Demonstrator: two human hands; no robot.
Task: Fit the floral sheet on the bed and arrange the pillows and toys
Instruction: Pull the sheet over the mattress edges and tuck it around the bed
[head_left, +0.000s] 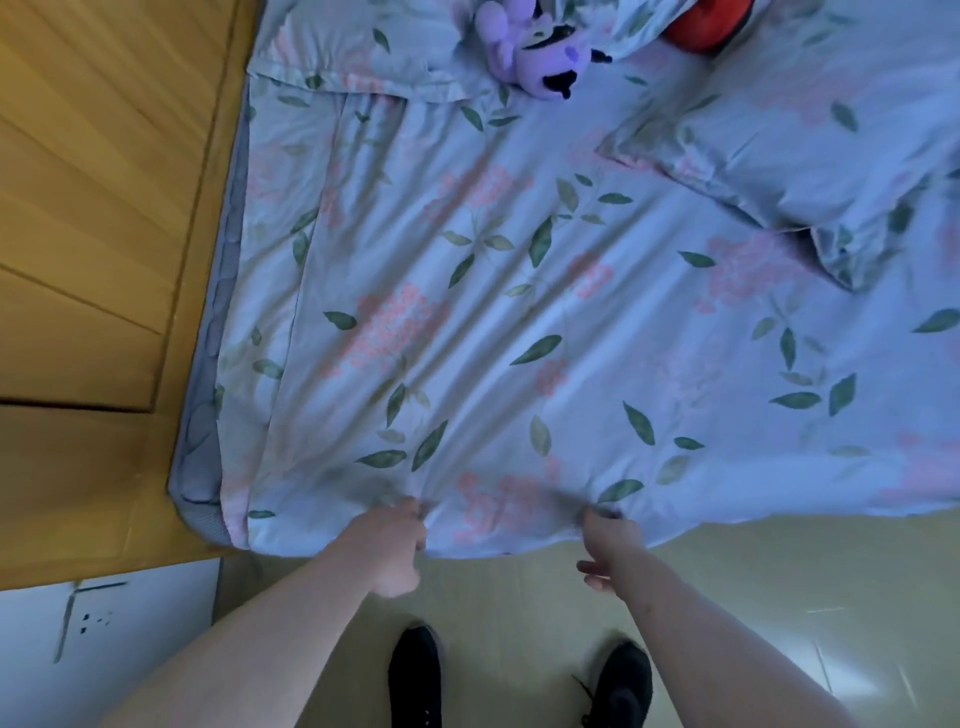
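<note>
The pale blue floral sheet (519, 322) lies spread over the bed, creased toward its near edge. My left hand (389, 545) and my right hand (608, 540) both pinch that near edge, a short way apart. The grey mattress (218, 364) shows bare along the left side and at the near left corner. A floral pillow (810, 171) lies at the right, another floral pillow (337, 47) at the far left. A purple plush toy (535, 52) lies between them at the far edge. A red toy (701, 26) is half hidden behind the right pillow.
A wooden headboard or panel (104, 208) runs along the left of the bed. A white wall with a socket (93, 623) is at the lower left. My black shoes (415, 675) stand on the pale floor (779, 597) in front of the bed.
</note>
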